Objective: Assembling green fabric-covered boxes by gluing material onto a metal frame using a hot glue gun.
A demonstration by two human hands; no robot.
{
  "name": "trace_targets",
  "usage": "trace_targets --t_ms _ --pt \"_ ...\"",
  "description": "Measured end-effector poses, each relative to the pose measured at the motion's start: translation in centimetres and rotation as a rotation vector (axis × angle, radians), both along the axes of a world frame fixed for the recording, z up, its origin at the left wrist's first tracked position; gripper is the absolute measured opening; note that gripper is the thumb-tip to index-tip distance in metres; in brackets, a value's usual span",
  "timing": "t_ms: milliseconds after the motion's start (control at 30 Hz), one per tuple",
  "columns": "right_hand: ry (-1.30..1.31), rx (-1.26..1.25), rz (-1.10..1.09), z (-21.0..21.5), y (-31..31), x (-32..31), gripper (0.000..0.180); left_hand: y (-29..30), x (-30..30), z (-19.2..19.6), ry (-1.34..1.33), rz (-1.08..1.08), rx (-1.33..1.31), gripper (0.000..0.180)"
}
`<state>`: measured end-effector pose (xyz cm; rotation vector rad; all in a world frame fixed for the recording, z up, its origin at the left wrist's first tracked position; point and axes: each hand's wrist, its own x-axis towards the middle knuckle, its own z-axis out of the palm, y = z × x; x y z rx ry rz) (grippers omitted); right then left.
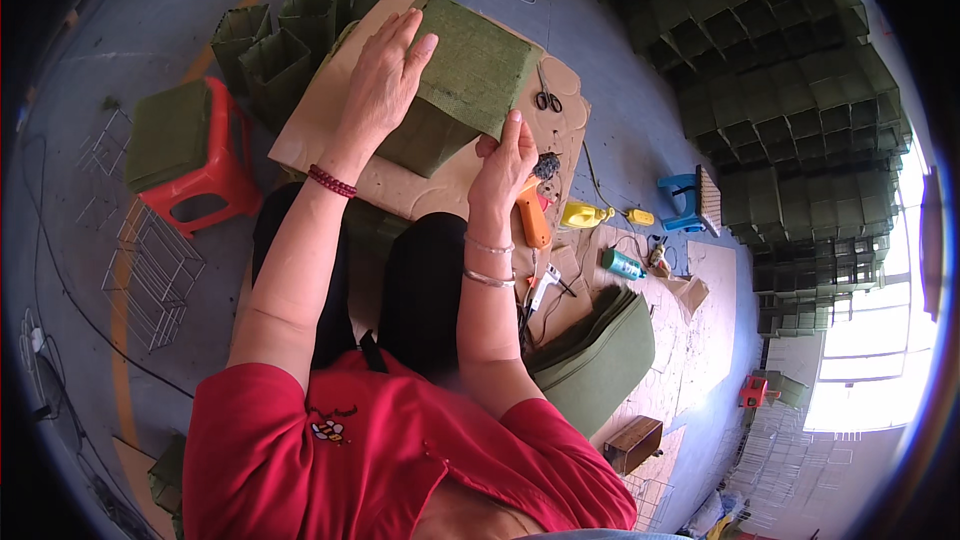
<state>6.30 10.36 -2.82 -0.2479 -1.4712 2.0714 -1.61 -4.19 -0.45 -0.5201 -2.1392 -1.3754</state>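
A green fabric-covered box (470, 50) sits tilted on a cardboard sheet (400, 185) in front of me, its open end facing me. My left hand (388, 75) lies flat along the box's left edge, fingers stretched and together, thumb apart. At the near right corner, my right hand (503, 165) pinches the box's edge between thumb and fingers. Black-handled scissors (547, 98) rest on the cardboard to the right of the box. Just beyond my right wrist lies an orange tool (533, 215), partly covered by the hand.
Several green boxes (275, 65) stand at the far left, near a red stool (205, 165) with green material on top. A white glue gun (545, 285), yellow bottle (585, 215) and stacked green sheets (600, 355) lie to the right. Tall stacks of green boxes (790, 90) fill the right side.
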Motion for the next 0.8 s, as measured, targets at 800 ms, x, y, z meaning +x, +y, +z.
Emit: trace_targets --t_ms 800 --pt "-0.091 -0.018 0.046 0.5 3.8 -5.9 0.034 -0.2 -0.3 -0.6 0.062 0.022 -0.045 0.055"
